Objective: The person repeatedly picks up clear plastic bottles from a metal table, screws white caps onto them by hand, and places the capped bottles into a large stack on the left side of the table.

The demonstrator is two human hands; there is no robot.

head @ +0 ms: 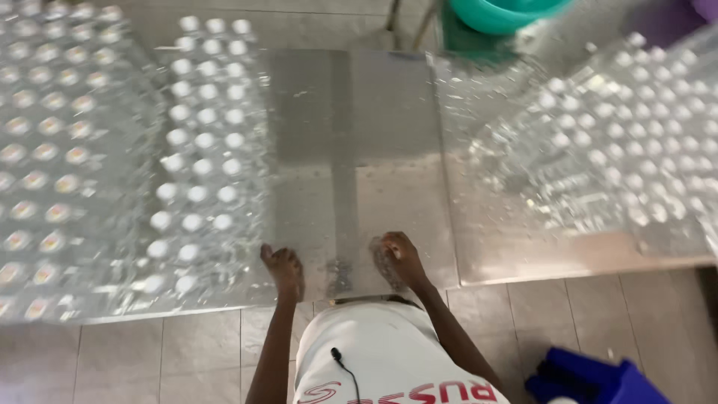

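Note:
My left hand (283, 268) rests on the near edge of a wet metal table (351, 150), fingers curled, holding nothing. My right hand (400, 258) lies a little to the right on the same edge, fingers bent down against the wet surface, also without anything in it. Right beside my left hand stands a block of clear bottles with white caps (202, 164), packed in rows. More capped clear bottles (636, 142) crowd the right side of the table, apart from my right hand.
Further left are several rows of bottles with coloured caps (45, 150). A teal basin (501, 13) sits beyond the table's far edge. A blue object (591, 378) lies on the tiled floor at the lower right. A bare strip of table runs between the bottle groups.

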